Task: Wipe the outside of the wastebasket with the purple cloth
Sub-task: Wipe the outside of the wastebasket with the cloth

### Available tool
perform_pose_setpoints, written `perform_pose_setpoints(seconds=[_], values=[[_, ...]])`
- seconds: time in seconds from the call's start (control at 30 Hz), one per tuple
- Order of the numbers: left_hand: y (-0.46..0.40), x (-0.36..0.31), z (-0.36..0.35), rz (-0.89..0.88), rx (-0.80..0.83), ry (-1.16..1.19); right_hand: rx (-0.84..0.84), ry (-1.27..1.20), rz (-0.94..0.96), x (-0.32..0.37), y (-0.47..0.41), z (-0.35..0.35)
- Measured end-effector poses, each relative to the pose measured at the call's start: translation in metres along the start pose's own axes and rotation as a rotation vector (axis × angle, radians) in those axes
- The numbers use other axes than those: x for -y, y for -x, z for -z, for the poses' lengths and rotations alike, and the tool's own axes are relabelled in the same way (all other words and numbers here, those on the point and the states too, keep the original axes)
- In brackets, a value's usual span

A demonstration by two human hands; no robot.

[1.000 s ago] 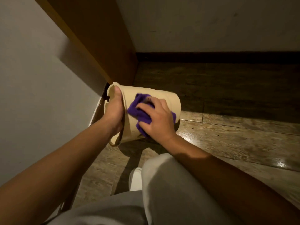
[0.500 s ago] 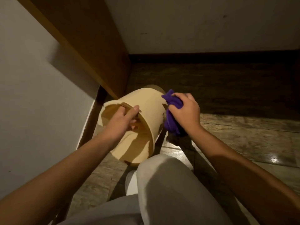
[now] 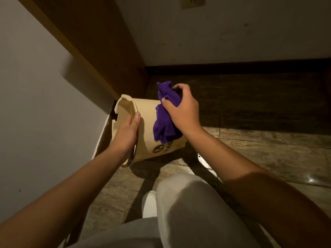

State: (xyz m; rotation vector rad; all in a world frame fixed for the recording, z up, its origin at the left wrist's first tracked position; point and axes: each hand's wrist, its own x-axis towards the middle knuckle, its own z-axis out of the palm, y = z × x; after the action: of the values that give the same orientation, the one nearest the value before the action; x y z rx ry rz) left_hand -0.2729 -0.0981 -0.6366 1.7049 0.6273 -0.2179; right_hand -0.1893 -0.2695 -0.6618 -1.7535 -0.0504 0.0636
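Observation:
A beige wastebasket (image 3: pixel 146 126) lies tipped on its side on the wooden floor, its open mouth turned left toward the wall. Dark printed lettering shows low on its side. My left hand (image 3: pixel 128 133) grips its rim, thumb on the outside. My right hand (image 3: pixel 182 111) holds a bunched purple cloth (image 3: pixel 165 122) against the basket's upper right side; part of the cloth sticks up above my fingers and part hangs down over the wall of the basket.
A white wall (image 3: pixel 35 104) runs along the left, with a wooden panel (image 3: pixel 100 51) slanting above the basket. A dark baseboard (image 3: pixel 232 66) closes the back. My bent knee in grey trousers (image 3: pixel 193 208) and a white shoe (image 3: pixel 149 203) are below the basket.
The basket was turned from mouth-toward-me back onto its side with the mouth facing left. My left hand shifted its grip on the rim, and my right hand carried the cloth up over the side.

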Motion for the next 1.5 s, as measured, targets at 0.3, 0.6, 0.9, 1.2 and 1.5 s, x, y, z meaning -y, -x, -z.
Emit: perform_pose_setpoints(seconds=[0.3,0.6,0.9,1.2,1.5], values=[[-0.006,-0.005,-0.012,0.095,0.019,0.407,0.104,0.109,0.232,-0.006,0.042,-0.044],[-0.019,0.006,0.008,0.145,-0.025,0.288,-0.002,0.548,0.340,-0.100,0.042,-0.035],[-0.020,0.019,0.028,0.166,-0.130,0.135,-0.060,0.474,-0.220,-0.151,0.002,0.002],[-0.009,0.001,-0.003,0.039,0.138,-0.049,-0.152,0.258,-0.018,-0.077,-0.008,0.028],[-0.004,0.005,-0.006,0.029,0.247,-0.091,0.144,0.380,0.325,-0.053,0.035,-0.047]])
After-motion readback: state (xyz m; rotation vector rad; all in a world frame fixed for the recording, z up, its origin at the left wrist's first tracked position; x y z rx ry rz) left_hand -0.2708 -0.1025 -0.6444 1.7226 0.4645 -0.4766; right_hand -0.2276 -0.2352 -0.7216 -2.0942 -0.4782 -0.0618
